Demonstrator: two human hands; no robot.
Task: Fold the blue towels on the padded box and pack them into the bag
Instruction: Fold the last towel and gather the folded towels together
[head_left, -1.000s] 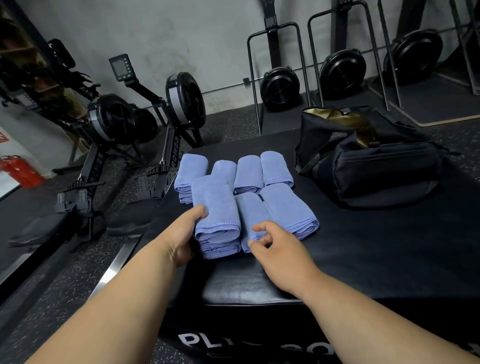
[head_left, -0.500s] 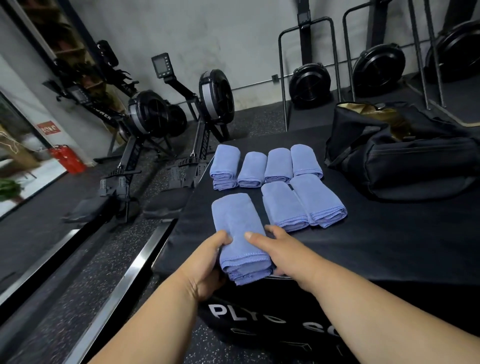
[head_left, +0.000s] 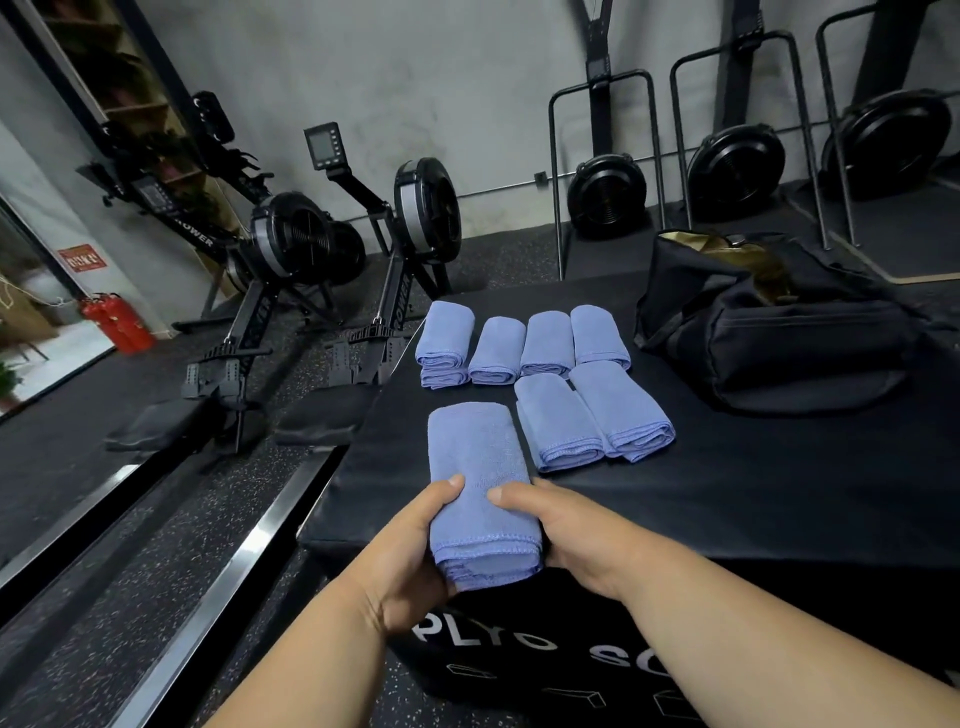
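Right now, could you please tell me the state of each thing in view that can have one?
Held towel: folded, gripped from both sides at the box's near edge.
Six other towels: folded, lying in two rows on the padded box.
Bag: open at the top, no towels visible inside.
Left hand: holds the towel.
Right hand: holds the towel.
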